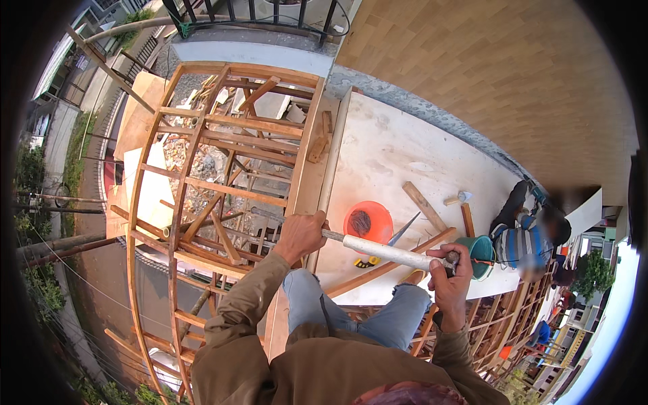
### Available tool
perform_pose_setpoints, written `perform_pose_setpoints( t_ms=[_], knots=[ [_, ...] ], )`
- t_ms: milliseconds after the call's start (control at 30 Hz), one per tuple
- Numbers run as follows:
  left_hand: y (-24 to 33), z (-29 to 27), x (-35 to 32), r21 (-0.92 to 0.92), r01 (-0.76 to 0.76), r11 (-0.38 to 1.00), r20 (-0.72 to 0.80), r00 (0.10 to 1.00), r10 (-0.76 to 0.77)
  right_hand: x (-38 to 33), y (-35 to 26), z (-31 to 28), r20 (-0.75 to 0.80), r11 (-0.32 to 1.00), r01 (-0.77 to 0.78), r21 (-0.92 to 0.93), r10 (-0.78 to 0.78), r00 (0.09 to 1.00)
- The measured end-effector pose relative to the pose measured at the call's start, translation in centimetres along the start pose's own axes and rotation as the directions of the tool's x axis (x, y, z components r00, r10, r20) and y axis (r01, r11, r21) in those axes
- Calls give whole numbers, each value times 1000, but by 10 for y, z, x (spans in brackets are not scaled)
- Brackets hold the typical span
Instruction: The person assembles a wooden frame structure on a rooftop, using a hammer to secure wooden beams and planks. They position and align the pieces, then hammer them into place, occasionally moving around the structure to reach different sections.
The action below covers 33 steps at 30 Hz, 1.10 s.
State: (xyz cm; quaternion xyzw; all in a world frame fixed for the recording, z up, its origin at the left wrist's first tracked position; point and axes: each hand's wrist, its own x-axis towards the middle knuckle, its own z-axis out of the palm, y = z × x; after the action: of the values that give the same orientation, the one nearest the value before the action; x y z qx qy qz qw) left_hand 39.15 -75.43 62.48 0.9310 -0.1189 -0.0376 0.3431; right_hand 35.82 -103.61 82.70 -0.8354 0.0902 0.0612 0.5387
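My left hand point(301, 235) is closed around a thin metal rod point(264, 216) where it enters a white pipe sleeve point(386, 252). My right hand point(448, 273) grips the far end of that sleeve. The tool lies roughly level across my knees, its metal tip reaching left over the open wooden frame point(202, 182). I am sitting at the edge of a pale plywood deck point(398, 152), in blue jeans and a brown jacket.
An orange bucket point(368, 221) and a teal bucket point(480, 256) stand on the deck, with a hammer point(460, 200) and loose timber pieces point(424, 205). Another person point(530, 237) crouches at the right. Below the frame is a long drop to the ground.
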Motion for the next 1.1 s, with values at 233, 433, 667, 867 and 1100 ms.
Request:
perform_pose_setpoints(
  t_ms=[233,433,667,867,1100],
  knots=[
    [96,-78,60,127,-215,968,-8,976,218,-37,-58,-76,-222,979,100,177,-59,973],
    [170,-106,104,253,-401,881,73,916,396,-62,-58,-125,-390,937,209,278,-89,917],
    [243,-64,147,269,-458,847,192,888,419,-59,-18,-189,-462,911,256,323,-84,883],
    [351,16,202,323,-553,768,301,829,470,-48,72,-294,-549,841,286,459,15,836],
    [490,92,274,327,-670,667,418,735,533,-32,168,-418,-541,727,243,642,206,815]
  ],
)
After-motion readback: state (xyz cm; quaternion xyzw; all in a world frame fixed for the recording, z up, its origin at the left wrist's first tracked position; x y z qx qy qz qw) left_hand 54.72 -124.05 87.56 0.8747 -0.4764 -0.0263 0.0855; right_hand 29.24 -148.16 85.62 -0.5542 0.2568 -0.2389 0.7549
